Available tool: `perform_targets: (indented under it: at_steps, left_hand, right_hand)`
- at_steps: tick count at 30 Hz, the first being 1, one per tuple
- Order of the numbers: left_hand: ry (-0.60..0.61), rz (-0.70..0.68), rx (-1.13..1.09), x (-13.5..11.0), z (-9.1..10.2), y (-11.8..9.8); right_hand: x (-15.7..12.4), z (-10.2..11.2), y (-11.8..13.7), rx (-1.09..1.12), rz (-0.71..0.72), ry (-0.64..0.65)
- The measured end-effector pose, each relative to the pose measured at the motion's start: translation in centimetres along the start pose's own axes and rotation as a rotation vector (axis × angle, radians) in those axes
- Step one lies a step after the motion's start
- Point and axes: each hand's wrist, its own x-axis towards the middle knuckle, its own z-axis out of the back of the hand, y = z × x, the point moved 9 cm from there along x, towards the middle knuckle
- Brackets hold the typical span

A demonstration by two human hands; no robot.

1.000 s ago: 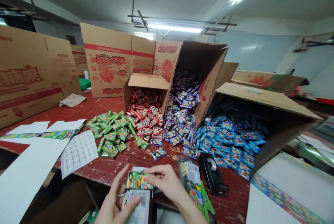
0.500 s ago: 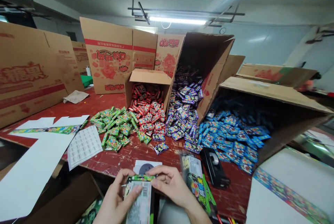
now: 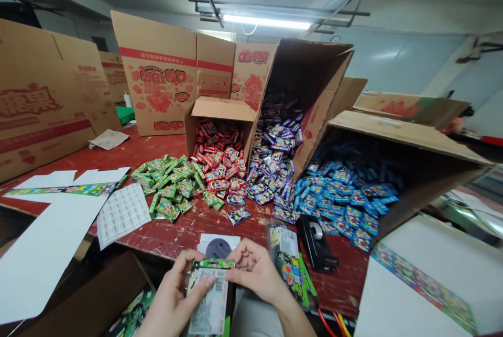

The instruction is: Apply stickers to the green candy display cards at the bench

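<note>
Upright in front of me is a black and green printed packet [image 3: 208,303] with a white barcode label and a colourful strip along its top. My left hand [image 3: 175,292] grips it from the left, thumb flat across the label. At its top right corner my right hand [image 3: 251,274] pinches the edge between thumb and curled fingers. Just beyond lies a white sheet with a dark round face print [image 3: 218,248]. A similar flat packet [image 3: 288,263] rests to the right of my right hand, beside a black tape dispenser [image 3: 317,245].
Green [image 3: 173,185], red [image 3: 222,166], purple [image 3: 271,180] and blue [image 3: 341,200] small candy packs lie in piles, the last three spilling from cardboard boxes. A sticker sheet [image 3: 123,214] and white card [image 3: 51,242] are at left; more white card [image 3: 416,279] stands right.
My view has shifted slightly, so the table scene sits a little higher and further left. The fingers of my right hand have curled in at the packet's top corner; my left hand keeps its grip.
</note>
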Motion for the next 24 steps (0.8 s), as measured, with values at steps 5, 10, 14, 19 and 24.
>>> perform_targets:
  at_steps: [5,10,14,19,24]
  left_hand:
    - [-0.055,-0.002,-0.009,-0.1,0.6,0.2]
    - [-0.093,0.034,0.031,-0.3,0.8,0.1]
    - [-0.085,0.035,0.054,-0.2,0.4,-0.2]
    - [-0.363,0.044,-0.223,-0.9,1.1,0.0]
    - [-0.399,0.034,-0.13,-1.2,1.3,0.2]
  right_hand:
    - [0.3,-0.5,-0.2,-0.005,-0.016,-0.012]
    - [0.2,-0.3,-0.5,-0.026,-0.011,-0.01]
    - [-0.1,-0.2,-0.4,-0.073,0.008,-0.003]
    - [-0.3,-0.3,-0.4,0.021,0.12,-0.134]
    - [-0.7,-1.3,-1.5,-0.009,0.256,-0.27]
